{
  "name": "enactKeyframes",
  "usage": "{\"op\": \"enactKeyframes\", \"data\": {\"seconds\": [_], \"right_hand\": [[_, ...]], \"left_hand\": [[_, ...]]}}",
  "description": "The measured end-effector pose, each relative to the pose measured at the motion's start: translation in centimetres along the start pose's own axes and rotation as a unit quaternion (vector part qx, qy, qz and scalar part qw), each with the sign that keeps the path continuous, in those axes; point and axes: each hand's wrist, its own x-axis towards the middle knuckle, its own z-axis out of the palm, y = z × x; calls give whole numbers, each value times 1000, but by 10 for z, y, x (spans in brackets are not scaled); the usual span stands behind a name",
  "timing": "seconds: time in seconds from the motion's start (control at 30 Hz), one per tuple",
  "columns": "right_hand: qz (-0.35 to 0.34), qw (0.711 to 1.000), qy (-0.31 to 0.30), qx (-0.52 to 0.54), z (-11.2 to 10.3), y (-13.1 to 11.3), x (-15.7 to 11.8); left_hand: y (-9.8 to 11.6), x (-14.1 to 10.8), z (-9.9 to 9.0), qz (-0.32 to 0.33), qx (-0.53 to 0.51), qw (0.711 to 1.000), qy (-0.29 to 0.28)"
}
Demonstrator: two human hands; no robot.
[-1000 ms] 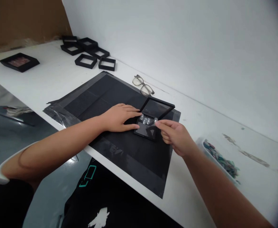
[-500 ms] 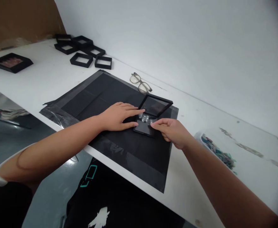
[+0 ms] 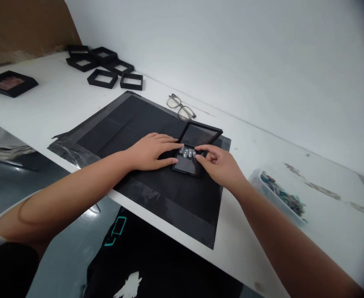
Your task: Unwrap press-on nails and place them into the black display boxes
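A small black case [image 3: 186, 166] lies with its window lid [image 3: 198, 135] raised. Along its hinge side sits a row of several clear, shiny oval pieces that look like false nails [image 3: 186, 153]. My left hand [image 3: 153, 152] rests flat at the case's left side, fingers stretched, index fingertip by the leftmost piece and thumb on the near left edge. At the row's right end, the thumb and index finger of my right hand [image 3: 217, 163] are apart, one tip on either side of the rightmost piece. Its other fingers are curled.
Under the case is a black mat [image 3: 169, 198] on a white table [image 3: 60, 99]. Glasses [image 3: 181, 106] lie behind it. Several black frames [image 3: 102, 78] and a black box with pinkish contents [image 3: 10, 82] are far left. A clear tub of coloured pieces [image 3: 281, 194] stands beside my right forearm.
The clear piece pinched in my right hand now lies at the row's right end. My right thumb and index finger have spread apart. My left hand stays by the case; the view shifted slightly.
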Motion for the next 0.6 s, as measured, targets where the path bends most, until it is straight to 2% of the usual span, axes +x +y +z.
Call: {"op": "enactKeyframes", "data": {"seconds": [0.23,0.33,0.4,0.47,0.53,0.57,0.6], "right_hand": [[-36,998,7,-46,1,2,-4],[-50,996,41,-64,2,-10,-13],[-69,992,64,-79,-5,-21,-25],[-108,983,100,-110,-25,-24,-42],[-178,949,183,-186,-60,-12,-61],[-163,934,231,-219,-82,1,-71],[-121,921,272,-251,-106,19,-80]], "left_hand": [[-1,0,0,4,-1,1000,1],[0,-1,0,12,6,1000,3],[2,-2,0,13,16,1000,5],[4,-4,-2,8,27,1000,7],[7,-5,-5,2,34,999,9],[8,-6,-7,0,36,999,14],[10,-7,-9,-1,39,999,23]]}}
